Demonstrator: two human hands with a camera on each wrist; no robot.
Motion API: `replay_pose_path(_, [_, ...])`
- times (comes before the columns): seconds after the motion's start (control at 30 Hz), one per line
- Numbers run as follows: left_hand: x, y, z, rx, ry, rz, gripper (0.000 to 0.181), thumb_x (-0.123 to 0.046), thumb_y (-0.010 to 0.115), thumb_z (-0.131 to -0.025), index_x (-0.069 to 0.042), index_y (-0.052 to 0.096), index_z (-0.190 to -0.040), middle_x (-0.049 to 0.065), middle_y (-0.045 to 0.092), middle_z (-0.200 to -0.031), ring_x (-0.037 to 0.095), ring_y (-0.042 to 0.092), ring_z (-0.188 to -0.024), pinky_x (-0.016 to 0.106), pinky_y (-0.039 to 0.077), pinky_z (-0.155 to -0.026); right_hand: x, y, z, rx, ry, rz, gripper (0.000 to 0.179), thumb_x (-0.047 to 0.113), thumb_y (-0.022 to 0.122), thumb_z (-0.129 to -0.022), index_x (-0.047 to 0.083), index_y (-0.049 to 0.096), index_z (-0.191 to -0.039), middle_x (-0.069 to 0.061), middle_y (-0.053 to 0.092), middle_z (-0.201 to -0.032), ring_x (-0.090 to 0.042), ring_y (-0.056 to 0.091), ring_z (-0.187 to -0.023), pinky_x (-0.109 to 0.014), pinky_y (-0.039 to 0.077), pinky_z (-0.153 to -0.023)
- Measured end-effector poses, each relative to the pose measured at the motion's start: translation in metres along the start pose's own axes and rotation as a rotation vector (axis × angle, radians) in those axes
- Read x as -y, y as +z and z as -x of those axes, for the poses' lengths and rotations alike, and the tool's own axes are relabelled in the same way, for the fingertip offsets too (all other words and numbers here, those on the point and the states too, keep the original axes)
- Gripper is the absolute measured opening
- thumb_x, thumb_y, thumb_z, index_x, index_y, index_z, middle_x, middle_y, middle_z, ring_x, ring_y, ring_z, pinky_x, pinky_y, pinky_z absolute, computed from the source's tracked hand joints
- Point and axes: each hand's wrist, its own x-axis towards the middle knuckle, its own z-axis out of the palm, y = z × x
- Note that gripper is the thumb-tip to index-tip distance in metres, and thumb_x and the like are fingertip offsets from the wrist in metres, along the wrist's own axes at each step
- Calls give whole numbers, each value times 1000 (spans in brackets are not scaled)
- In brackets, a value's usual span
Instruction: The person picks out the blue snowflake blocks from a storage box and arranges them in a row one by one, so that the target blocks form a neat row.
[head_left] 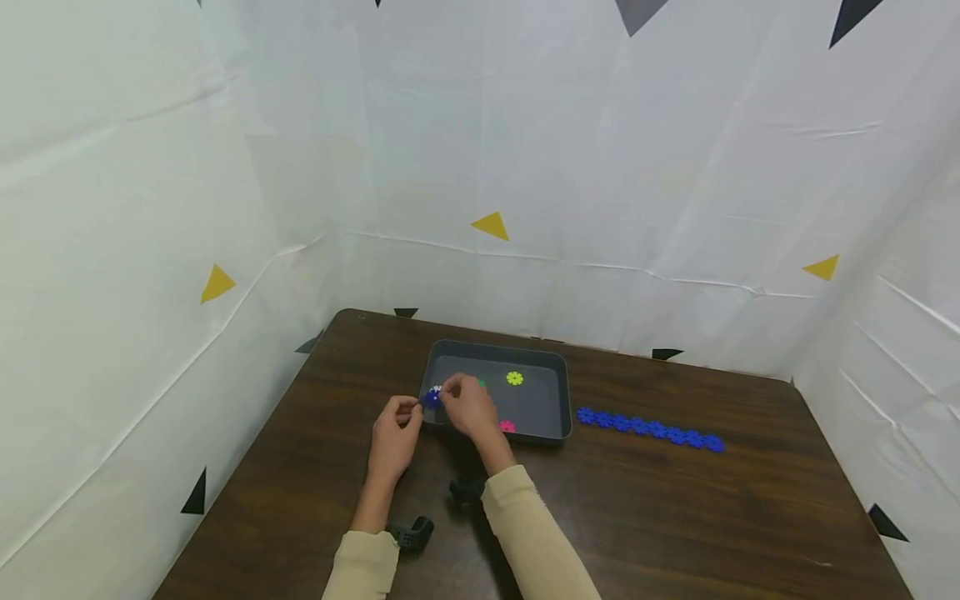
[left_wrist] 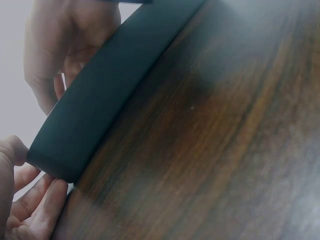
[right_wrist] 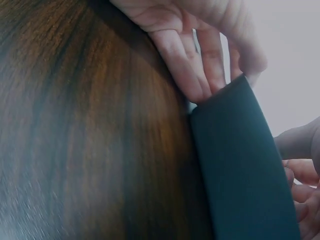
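A dark grey tray [head_left: 558, 400] stands on the table. My left hand [head_left: 393, 437] is at its near left corner, with thumb and fingertips curled round that corner in the left wrist view. My right hand [head_left: 471, 407] reaches over the tray, its thumb and index fingertips right beside a blue flower-shaped piece [head_left: 431, 400] and a white piece [head_left: 438, 388]. Whether it pinches one of them I cannot tell, as the tray wall hides those fingertips in both wrist views. In the tray lie a yellow piece [head_left: 514, 378], a pink piece [head_left: 507, 427] and a partly covered green piece [head_left: 482, 383].
Right of the tray, several blue flower-shaped pieces [head_left: 657, 430] form a slanting row on the brown wooden table [head_left: 675, 517]. Black wrist devices [head_left: 412, 534] sit at both wrists. White sheets with coloured triangles hang behind and beside the table.
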Motion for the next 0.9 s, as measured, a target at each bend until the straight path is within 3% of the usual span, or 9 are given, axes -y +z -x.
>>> replay_pose_path(0.1, [0,1,1,2,5,6,27,-25,65,-108,-7,68,-128,15,74,-123,32,71,-116,55,58,-99,-4,-5,2,-16,-21,-26,11,22,67,-107,12,71,-109,-7,73,-105,-21,64,-84,-41,56,-76])
replay_pose_path(0.33, [-1,2,1,-4,13,-2,28,-26,66,-108,-8,69,-130,14,74,-123,32,71,-117,55,58,-98,-17,-24,9,-19,-54,-107,13,19,67,-107,7,73,-110,-11,72,-109,-21,63,-90,-42,57,-81])
replay_pose_path(0.5, [-1,0,3,1,13,-8,30,-25,64,-109,-6,68,-132,16,73,-125,34,70,-119,57,56,-101,-28,-34,16,-32,-80,-173,13,16,70,-103,5,75,-108,-13,73,-106,-20,66,-84,-37,58,-73])
replay_pose_path(0.9, [1,0,1,4,0,-28,31,-29,63,-109,-8,68,-131,15,73,-125,34,70,-119,56,56,-101,-51,-63,29,-153,-85,-194,12,19,72,-100,8,76,-103,-9,75,-102,-19,68,-87,-35,56,-73])
